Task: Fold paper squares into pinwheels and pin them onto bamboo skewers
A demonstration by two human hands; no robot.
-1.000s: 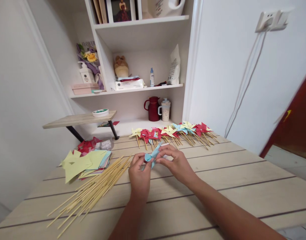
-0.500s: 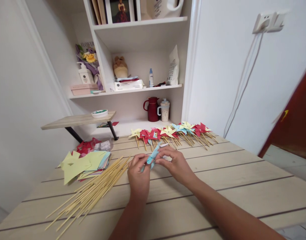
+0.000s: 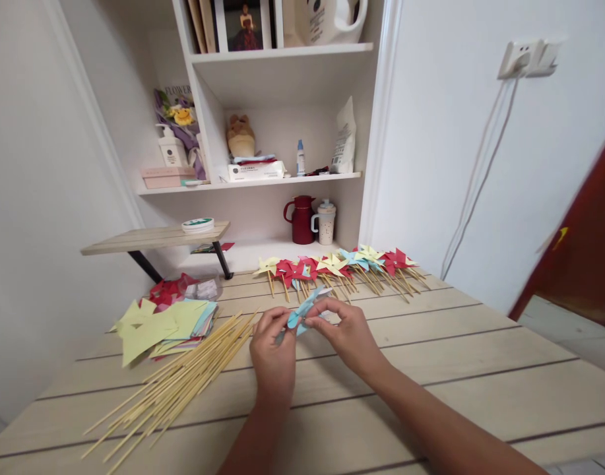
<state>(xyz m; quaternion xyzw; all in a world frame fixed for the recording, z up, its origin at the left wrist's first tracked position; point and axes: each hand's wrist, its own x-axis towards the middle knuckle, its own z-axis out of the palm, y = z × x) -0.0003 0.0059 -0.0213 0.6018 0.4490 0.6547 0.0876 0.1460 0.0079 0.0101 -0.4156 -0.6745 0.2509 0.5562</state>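
Head view: blue paper pinwheel [image 3: 305,309] pinched between left hand [image 3: 272,346] and right hand [image 3: 346,330], both closed on it, near the table's [image 3: 480,369] middle. Could tear or unfold if squeezed harder; elbow might scatter bamboo sticks [image 3: 178,382] toward the near-left corner.

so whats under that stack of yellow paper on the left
Beneath the yellow paper, edges of light blue, green and pink sheets stick out on the table. Red paper pieces lie just behind. How many sheets lie below is hidden.

Red jug [image 3: 299,218], perhaps a flask
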